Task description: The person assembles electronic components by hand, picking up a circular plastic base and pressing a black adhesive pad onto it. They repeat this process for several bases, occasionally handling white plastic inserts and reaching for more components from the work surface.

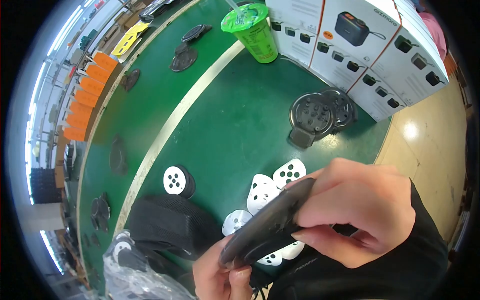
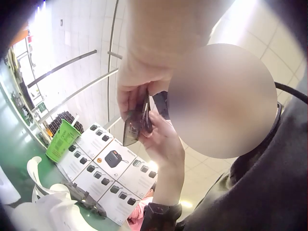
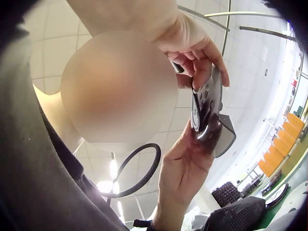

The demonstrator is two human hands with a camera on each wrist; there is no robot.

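Both hands hold a dark, glossy plastic cover [image 1: 270, 225], tilted above the table. My left hand [image 1: 217, 275] pinches its lower end between thumb and fingers. My right hand [image 1: 357, 212] grips the upper end with curled fingers; a small dark thing shows inside that curl. Round holes and a smoky flap [image 3: 225, 137] appear on the cover in the right wrist view. Beneath it lie several white perforated plates [image 1: 262, 195], partly hidden by the cover. Two similar dark covers [image 1: 315, 112] rest overlapping farther off on the green table [image 1: 225, 120].
White printed boxes [image 1: 350, 40] stand stacked at the back right beside a green cup [image 1: 255, 37] with a straw. Left of the plates are a white-topped disc stack [image 1: 175, 180], a black mesh-textured case [image 1: 170, 222] and a clear plastic bag [image 1: 140, 275]. More dark parts [image 1: 185, 57] lie beyond the pale strip.
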